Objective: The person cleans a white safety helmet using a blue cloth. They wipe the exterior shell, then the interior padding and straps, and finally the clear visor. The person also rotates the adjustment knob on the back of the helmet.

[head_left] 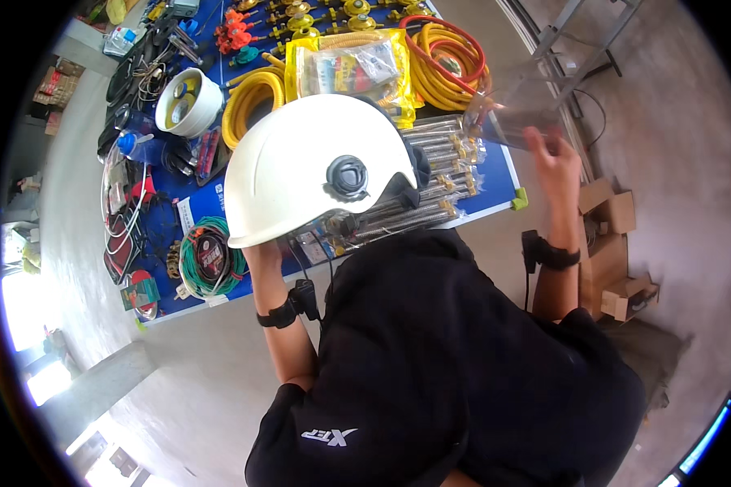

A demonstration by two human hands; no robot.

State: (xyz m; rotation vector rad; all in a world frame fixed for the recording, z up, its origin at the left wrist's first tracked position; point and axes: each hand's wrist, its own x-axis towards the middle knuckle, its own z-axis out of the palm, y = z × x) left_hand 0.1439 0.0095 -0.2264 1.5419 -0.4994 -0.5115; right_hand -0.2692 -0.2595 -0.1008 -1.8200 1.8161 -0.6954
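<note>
A white hard-shell helmet (304, 166) with a round black side knob fills the middle, over the near part of the table. My left hand (266, 253) is at its lower rim; the fingers are hidden by the shell, so I cannot tell their grip. Off to the right, past the table's edge, my right hand (549, 151) is raised and closed on a thin, see-through plastic piece (513, 123). The piece looks smoky and is blurred; its exact kind is unclear. Black bands with small devices wrap both wrists.
The blue table (499, 172) carries braided metal hoses (451, 180), coiled yellow hoses (447, 69), a yellow packet (349, 66), brass and red valves, a white bowl (189, 103), and a green coiled cord (211, 258). A metal ladder (581, 49) and cardboard boxes (609, 260) stand right.
</note>
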